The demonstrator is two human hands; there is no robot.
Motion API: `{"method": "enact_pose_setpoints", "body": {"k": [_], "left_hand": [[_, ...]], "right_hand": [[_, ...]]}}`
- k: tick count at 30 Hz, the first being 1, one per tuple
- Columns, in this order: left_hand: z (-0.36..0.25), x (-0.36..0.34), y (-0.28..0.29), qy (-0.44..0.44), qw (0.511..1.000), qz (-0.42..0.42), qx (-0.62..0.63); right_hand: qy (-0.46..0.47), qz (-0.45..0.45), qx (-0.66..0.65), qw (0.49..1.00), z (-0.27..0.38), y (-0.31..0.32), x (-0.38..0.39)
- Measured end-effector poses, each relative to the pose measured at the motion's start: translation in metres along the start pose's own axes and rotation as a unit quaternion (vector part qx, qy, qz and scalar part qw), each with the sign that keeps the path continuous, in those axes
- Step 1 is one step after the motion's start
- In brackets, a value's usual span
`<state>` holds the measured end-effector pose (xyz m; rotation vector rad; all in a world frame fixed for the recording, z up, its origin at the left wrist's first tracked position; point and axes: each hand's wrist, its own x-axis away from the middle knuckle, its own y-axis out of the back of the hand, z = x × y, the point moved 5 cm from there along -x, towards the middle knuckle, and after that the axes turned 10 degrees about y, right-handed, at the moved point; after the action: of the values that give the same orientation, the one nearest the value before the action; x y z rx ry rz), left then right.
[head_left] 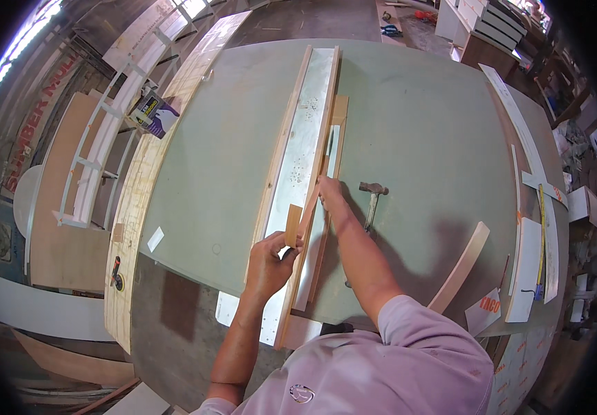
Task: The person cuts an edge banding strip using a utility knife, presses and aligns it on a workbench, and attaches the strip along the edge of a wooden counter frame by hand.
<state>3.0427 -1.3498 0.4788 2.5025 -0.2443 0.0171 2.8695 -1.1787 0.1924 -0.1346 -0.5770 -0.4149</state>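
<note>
My left hand (269, 264) is closed on a short, flat wooden piece (292, 223) that stands up from the fingers. A thin wooden strip (309, 209) slants between my two hands; its near end is by my left fingertips. My right hand (329, 194) grips the far end of that strip. Both hands are over a long, narrow white panel (304, 138) with wooden edge strips along its sides. Close along its right side lies a second, shorter wood-edged piece (320, 263). To the right of my right forearm, a hammer (372, 200) rests on the green table.
The green tabletop (423, 138) carries a curved wooden piece (459, 268) and, at the right edge, white strips (528, 266) with a yellow tape measure (539, 242). At left, a pale plank (129, 256) holds a can (154, 114) and a small black-and-orange tool (117, 274).
</note>
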Motion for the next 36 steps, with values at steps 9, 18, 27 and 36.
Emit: {"method": "enact_pose_setpoints", "body": {"k": [9, 18, 27, 36], "left_hand": [[-0.002, -0.009, -0.012, -0.012, 0.999, -0.018, -0.032], [-0.009, 0.002, -0.017, 0.038, 0.996, -0.05, -0.058], [-0.027, 0.151, 0.076, 0.064, 0.991, -0.001, 0.116], [0.034, 0.404, 0.2, 0.006, 0.898, -0.239, 0.369]], "right_hand": [[-0.008, 0.006, -0.017, 1.0, 0.005, -0.003, -0.022], [0.054, -0.026, -0.003, 0.998, 0.034, -0.004, 0.006], [0.199, 0.192, -0.11, 0.955, 0.054, 0.033, 0.22], [0.116, 0.438, -0.13, 0.882, -0.029, -0.029, 0.366]]}}
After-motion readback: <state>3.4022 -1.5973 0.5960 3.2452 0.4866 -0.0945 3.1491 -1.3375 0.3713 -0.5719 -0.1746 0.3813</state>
